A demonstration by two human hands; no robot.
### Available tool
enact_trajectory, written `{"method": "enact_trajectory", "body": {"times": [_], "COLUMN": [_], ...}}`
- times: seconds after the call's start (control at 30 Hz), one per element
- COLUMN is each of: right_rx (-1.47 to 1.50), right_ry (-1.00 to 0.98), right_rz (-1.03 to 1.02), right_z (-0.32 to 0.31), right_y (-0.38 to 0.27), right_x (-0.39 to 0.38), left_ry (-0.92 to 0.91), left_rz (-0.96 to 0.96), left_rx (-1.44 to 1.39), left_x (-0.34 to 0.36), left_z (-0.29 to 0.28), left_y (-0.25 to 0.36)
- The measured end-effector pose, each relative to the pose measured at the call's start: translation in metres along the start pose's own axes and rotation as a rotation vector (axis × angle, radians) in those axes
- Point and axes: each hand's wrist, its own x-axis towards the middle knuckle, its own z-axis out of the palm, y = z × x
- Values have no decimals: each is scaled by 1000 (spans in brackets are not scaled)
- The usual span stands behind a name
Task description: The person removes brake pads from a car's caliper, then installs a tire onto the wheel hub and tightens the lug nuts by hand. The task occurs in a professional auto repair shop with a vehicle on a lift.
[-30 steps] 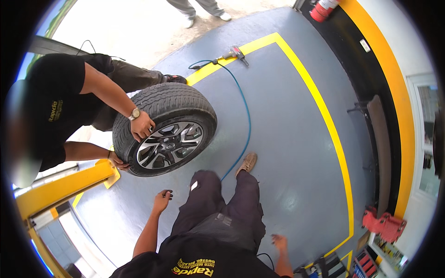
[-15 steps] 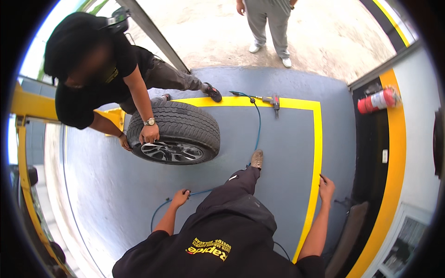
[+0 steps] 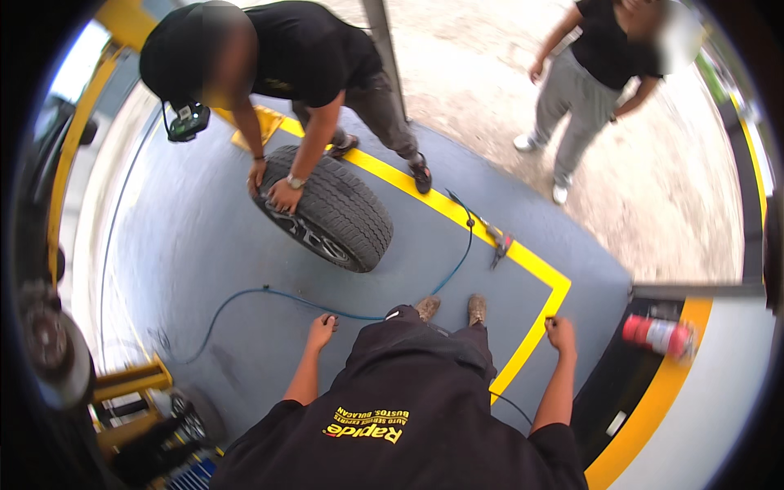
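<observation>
My left hand [image 3: 324, 327] is in the air above the floor, its fingers curled; a small dark thing seems to show at them, too small to name. Level with it on the other side, my right hand [image 3: 560, 332] is also closed, and what it may hold is hidden. Ahead and to the left, a wheel with a thick treaded tyre [image 3: 347, 208] stands tilted on the floor. A co-worker's two hands rest on its upper edge. Near my left hand a blue air hose [image 3: 220, 314] crosses the floor. An impact wrench [image 3: 500, 245] lies by the yellow line, well ahead.
The co-worker in black [image 3: 318, 49] bends over the wheel. A person in grey trousers [image 3: 572, 106] stands outside. A red fire extinguisher [image 3: 653, 335] is at the right wall. Another wheel [image 3: 192, 416] and yellow equipment [image 3: 135, 380] are at lower left.
My view has swung left, and both my feet now show. The wheel has tilted more upright with the co-worker's hands on it. Both my hands remain raised at my sides.
</observation>
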Motion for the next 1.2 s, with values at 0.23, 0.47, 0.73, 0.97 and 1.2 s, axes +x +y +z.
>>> {"method": "enact_trajectory", "body": {"times": [0.23,0.47,0.73,0.97,1.2], "right_rx": [-47,-226,-368,-386,-544], "right_ry": [-98,-66,-218,-280,-287], "right_rz": [-259,-428,-701,-1029,-1186], "right_z": [-37,-72,-87,-64,-22], "right_y": [88,99,-79,-274,-331], "right_x": [100,182,181,65,-36], "left_ry": [249,126,422,591,514], "left_rz": [-290,-327,-471,-480,-548], "left_rx": [-121,-80,-486,-808,-761], "left_x": [-156,-279,-384,-445,-505], "left_z": [126,265,309,377,431], "left_y": [-74,-119,-147,-193,-199]}}
